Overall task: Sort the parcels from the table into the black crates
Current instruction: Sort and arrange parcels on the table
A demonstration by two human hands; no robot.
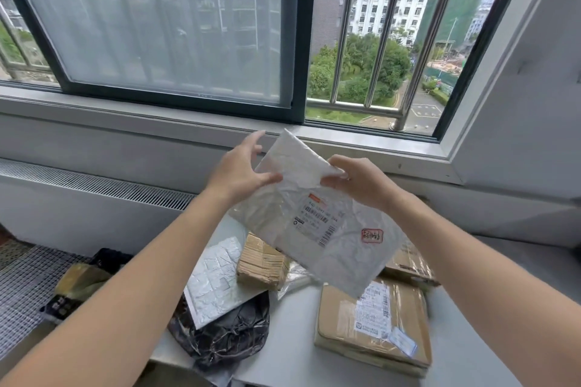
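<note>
The white mailer [317, 229] is held up in the air above the far end of the flat cardboard box [339, 327], and its lower corner hangs over that box. The right hand [358, 184] pinches its upper right edge with curled fingers. The left hand [239, 173] is spread, fingers straight, with only the thumb lying on the near face. To my eye that leaves one real grip on thin, crinkled plastic, so the bag could slip out and drop onto the box or the pile left of it. The barred window [361, 56] beyond the box stands open, so a careless flick could send the bag that way. The black bag [229, 336] left of the box seems to overhang the edge of the table [292, 355], and a knock could tip it off. I cannot pick out the crates for certain. The mailer's label [317, 217] shows an orange strip, a barcode and rows of print too blurred to read. Right of it is a red stamp [372, 236] whose characters I cannot make out. The box carries its own white shipping label [374, 311] and a bluish sticker [402, 344], both illegible.
</note>
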